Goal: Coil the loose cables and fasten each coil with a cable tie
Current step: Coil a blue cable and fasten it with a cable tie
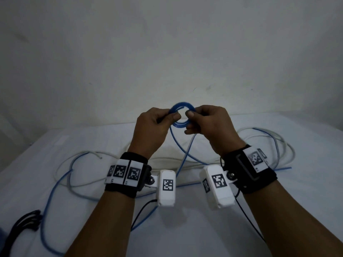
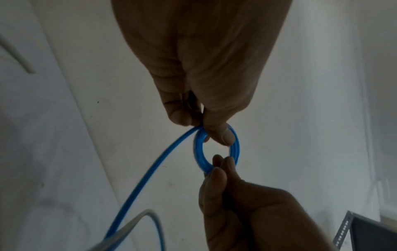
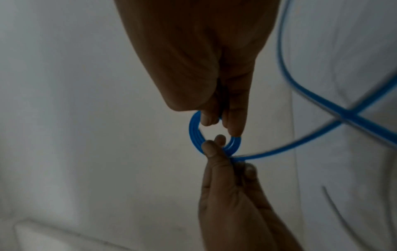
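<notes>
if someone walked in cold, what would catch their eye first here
First, the small blue coil held up at the centre, pinched on one side by the left hand and on the other by the right hand. Next, its uncoiled blue tail trailing down over the white sheet, tangled with a loose white cable. A bunch of black ties lies at the lower left edge.

Above and beyond our hands (image 1: 182,125) it's just bare wall (image 1: 167,52), so we've got loads of room up there. Under them the blue cable (image 1: 181,151) hangs down and crosses itself, so reaching straight down means snagging it. The bed (image 1: 306,210) to the left is a mess of blue and grey cable (image 1: 63,182) loops, more grey loops (image 1: 285,145) off right, and black ties (image 1: 27,220) sit near-left.
</notes>
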